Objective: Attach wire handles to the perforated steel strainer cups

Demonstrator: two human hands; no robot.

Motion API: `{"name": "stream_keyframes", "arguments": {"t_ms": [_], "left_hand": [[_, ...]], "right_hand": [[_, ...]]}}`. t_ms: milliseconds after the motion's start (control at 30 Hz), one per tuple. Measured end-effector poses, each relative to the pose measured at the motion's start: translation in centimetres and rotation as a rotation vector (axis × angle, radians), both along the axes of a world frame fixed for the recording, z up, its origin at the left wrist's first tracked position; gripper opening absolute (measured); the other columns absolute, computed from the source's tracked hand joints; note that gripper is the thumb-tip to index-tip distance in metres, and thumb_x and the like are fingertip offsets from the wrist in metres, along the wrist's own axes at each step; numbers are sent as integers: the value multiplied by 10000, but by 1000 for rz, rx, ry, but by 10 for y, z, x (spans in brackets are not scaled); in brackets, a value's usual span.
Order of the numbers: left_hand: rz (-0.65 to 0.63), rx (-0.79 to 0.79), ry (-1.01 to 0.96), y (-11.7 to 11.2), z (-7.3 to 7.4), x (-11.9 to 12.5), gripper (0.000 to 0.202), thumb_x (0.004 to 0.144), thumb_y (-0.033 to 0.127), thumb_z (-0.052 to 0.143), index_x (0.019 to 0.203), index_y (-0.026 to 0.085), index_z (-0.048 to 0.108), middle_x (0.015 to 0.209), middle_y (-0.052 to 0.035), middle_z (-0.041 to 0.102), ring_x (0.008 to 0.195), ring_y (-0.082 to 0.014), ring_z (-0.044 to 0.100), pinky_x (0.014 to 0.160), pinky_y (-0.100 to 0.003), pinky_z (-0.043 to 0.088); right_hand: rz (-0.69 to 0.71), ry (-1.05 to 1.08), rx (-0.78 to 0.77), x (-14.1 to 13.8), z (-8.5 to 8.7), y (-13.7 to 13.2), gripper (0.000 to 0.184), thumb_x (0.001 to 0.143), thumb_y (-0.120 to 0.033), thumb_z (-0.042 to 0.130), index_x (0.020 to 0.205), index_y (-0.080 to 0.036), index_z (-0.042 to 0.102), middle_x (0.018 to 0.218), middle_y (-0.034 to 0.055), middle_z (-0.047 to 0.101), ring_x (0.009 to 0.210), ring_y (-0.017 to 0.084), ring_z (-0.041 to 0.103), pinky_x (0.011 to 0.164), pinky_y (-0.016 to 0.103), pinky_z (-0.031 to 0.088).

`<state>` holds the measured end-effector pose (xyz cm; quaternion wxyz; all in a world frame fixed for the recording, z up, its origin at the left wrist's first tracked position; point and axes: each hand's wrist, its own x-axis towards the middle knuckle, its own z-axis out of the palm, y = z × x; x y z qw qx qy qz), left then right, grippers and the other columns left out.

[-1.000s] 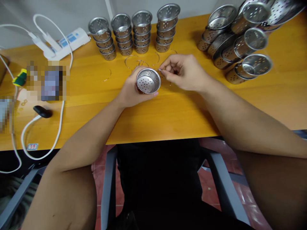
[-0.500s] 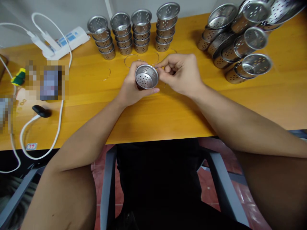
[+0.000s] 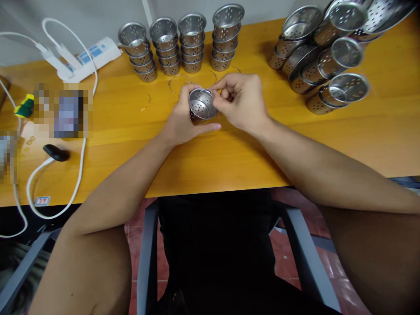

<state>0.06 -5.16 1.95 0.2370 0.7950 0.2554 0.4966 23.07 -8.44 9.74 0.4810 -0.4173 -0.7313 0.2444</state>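
My left hand (image 3: pixel 182 122) is wrapped round a small perforated metal cup (image 3: pixel 201 104), holding it just above the orange table (image 3: pixel 229 148) with its mouth tilted toward me and to the right. My right hand (image 3: pixel 241 101) is closed in a pinch at the cup's right rim, on a thin wire handle that barely shows. Several loose wire rings (image 3: pixel 179 82) lie on the table just behind the hands.
Stacks of the same cups (image 3: pixel 192 43) stand in a row at the back. A pile of nested cups (image 3: pixel 324 52) lies on its side at the right. A white power strip (image 3: pixel 92 54), white cables (image 3: pixel 78 175) and a black object (image 3: pixel 55 152) sit at the left.
The right hand has moved left onto the cup's rim. The cup has been raised slightly and tilted more to the right.
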Motion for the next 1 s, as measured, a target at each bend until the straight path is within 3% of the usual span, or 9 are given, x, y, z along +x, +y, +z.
{"name": "stream_keyframes", "arguments": {"t_ms": [167, 300, 467, 667, 833, 1000], "left_hand": [[143, -40, 127, -3, 7, 5, 1031, 862, 650, 1122, 1606, 361, 469, 1526, -119, 716, 1382, -391, 780, 1208, -590, 655], [115, -39, 118, -4, 14, 5, 949, 903, 671, 1085, 1583, 351, 504, 1443, -99, 752, 1329, -372, 794, 1198, -572, 651], [86, -78, 112, -3, 16, 3, 945, 872, 670, 1105, 1544, 347, 524, 1473, -102, 736, 1370, -372, 780, 1225, -557, 650], [90, -72, 100, -4, 17, 3, 810, 964, 701, 1018, 1502, 323, 543, 1421, -95, 755, 1392, -372, 786, 1234, -558, 654], [56, -59, 43, 7, 6, 0, 794, 1036, 832, 880, 1545, 354, 503, 1388, -94, 749, 1317, -356, 804, 1153, -555, 686], [-49, -25, -52, 18, 3, -6, 949, 984, 1022, 788, 1589, 353, 492, 1452, -97, 716, 1323, -346, 791, 1138, -560, 708]], "right_hand": [[-7, 36, -30, -9, -5, 4, 352, 1066, -676, 915, 1104, -361, 763, 686, 0, 501, 645, 293, 537, 639, 454, 493], [11, 31, -66, -11, -2, 4, 322, 1050, -625, 933, 1080, -359, 753, 684, -1, 516, 660, 290, 562, 632, 446, 511], [26, 52, -57, -12, -1, 4, 246, 1032, -530, 922, 958, -353, 768, 683, 14, 561, 657, 277, 552, 634, 465, 541], [55, 65, -81, -13, -3, 5, 275, 1051, -593, 892, 991, -353, 774, 712, 21, 574, 673, 288, 567, 640, 452, 549], [207, 65, -118, -2, 10, 6, 400, 1057, -706, 924, 967, -335, 801, 838, 48, 739, 744, 284, 643, 660, 426, 592], [503, 98, -119, 15, 28, 7, 535, 1025, -792, 1001, 1092, -281, 861, 868, 33, 791, 706, 220, 653, 597, 334, 567]]}}
